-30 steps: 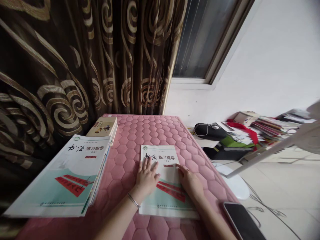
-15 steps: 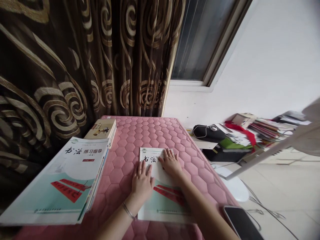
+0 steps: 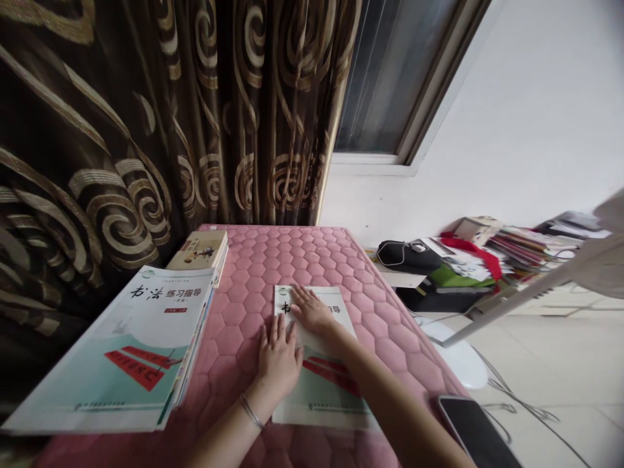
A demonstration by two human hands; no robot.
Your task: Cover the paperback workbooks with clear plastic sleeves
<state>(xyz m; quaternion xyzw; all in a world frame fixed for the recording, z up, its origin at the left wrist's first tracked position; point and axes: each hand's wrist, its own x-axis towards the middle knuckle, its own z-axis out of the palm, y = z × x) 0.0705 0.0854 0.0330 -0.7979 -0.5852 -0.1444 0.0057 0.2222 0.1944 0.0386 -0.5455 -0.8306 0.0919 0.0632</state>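
Left hand [image 3: 279, 357] open at the left edge of the calligraphy workbook [image 3: 324, 393]; right hand [image 3: 314, 313] flat on its cover; neither grips.

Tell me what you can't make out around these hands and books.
In the head view:
- The thin workbook's title: partly hidden by the right hand.
- The phone: cut off by the bottom edge.
- The pile of books at right: titles too small and blurred.
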